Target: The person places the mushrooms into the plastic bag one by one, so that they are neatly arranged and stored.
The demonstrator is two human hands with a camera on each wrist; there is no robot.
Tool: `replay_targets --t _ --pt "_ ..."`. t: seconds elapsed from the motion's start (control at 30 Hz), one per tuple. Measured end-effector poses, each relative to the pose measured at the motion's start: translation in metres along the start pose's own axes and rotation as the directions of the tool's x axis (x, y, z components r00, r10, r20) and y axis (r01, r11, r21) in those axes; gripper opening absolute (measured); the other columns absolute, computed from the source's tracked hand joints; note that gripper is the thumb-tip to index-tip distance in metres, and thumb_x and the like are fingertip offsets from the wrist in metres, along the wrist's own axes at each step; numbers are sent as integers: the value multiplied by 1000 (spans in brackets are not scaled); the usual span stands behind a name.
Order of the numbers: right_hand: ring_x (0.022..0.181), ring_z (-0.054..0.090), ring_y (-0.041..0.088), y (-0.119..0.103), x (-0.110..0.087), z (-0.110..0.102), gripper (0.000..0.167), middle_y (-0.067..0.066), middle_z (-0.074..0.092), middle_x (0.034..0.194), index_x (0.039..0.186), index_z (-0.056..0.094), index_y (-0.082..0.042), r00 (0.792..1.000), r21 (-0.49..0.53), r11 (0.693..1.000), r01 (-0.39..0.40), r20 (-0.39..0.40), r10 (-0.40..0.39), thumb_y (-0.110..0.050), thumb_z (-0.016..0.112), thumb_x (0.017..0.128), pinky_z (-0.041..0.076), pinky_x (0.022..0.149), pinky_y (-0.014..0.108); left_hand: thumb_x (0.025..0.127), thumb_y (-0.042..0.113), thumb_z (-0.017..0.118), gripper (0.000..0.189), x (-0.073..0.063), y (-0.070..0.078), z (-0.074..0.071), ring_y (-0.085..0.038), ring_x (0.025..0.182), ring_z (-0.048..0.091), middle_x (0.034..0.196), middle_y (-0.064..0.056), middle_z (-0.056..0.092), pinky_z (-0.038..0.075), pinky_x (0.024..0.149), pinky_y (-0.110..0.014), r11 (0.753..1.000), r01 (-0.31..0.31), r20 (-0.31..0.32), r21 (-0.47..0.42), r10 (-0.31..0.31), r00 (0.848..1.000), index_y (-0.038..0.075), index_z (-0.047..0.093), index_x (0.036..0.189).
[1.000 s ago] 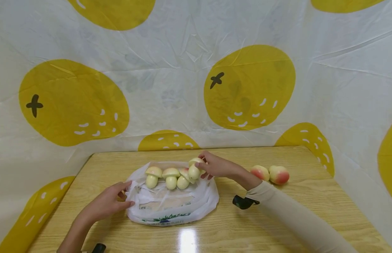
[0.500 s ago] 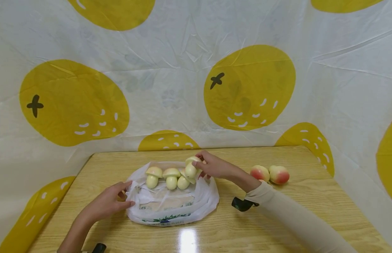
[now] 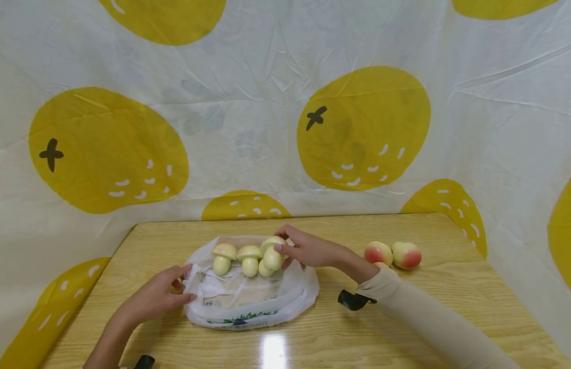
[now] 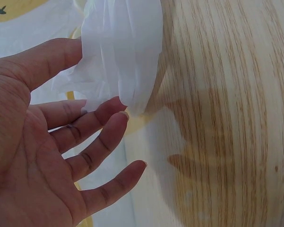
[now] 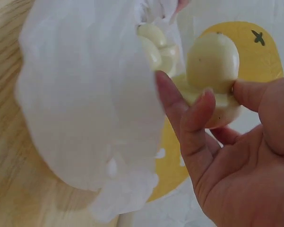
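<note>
My right hand (image 3: 310,248) pinches a pale cream mushroom (image 3: 272,256) between thumb and fingers, over the right part of the white plastic bag (image 3: 303,287). In the right wrist view, the rounded stem of this mushroom (image 5: 212,61) points up, and the bag wall stands beside the fingers. Three more mushrooms (image 3: 221,264) sit in a row along the far side of the bag's mouth; the rightmost is partly hidden by the held one. My left hand (image 3: 161,292) touches the bag's left rim with thumb and fingers spread apart; in the left wrist view the plastic covers the thumb tip.
To the right lie two pale yellow, red-blushed rounded pieces (image 3: 407,255), with a bit of another showing behind the sleeve (image 3: 405,297). All stand on a wood-grain table (image 3: 322,333). A white sheet (image 3: 248,138) with yellow fruit prints hangs behind and at both sides.
My right hand has moved slightly left with its mushroom, which now overlaps the rightmost mushroom in the bag. The left hand and the bag have stayed put.
</note>
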State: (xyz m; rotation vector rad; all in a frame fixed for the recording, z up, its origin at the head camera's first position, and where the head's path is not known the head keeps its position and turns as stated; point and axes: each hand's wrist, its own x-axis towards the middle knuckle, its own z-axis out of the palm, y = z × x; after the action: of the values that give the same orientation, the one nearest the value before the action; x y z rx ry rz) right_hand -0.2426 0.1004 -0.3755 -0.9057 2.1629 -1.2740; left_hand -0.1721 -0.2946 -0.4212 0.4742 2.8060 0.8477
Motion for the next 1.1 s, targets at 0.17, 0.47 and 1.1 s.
replay_targets --t 0.17,0.47,1.1 --pt "107 72 23 6 -4 -1 35 14 45 138 138 40 -6 996 -93 995 24 82 -16 -28 41 111 53 59 47 86 34 82 81 0 1 0 -16 95 60 111 -3 65 53 76 -31 1000 3 -1 -6 -3 1000 -11 48 144" --pt "106 71 23 16 -15 -11 39 15 43 137 139 39 -6 993 -211 973 -90 53 103 -34 39 111 57 67 49 86 34 82 82 -1 2 0 -17 96 60 112 -4 64 53 75 -30 1000 7 -2 -6 -7 1000 -12 47 145" --pt "63 54 22 23 -12 -6 31 18 48 116 130 44 0 988 -603 788 -127 -150 44 -23 47 110 48 64 34 86 33 82 79 -1 3 0 -17 95 60 112 -5 65 52 76 -30 1000 -15 -17 22 15 1000 -11 50 143"
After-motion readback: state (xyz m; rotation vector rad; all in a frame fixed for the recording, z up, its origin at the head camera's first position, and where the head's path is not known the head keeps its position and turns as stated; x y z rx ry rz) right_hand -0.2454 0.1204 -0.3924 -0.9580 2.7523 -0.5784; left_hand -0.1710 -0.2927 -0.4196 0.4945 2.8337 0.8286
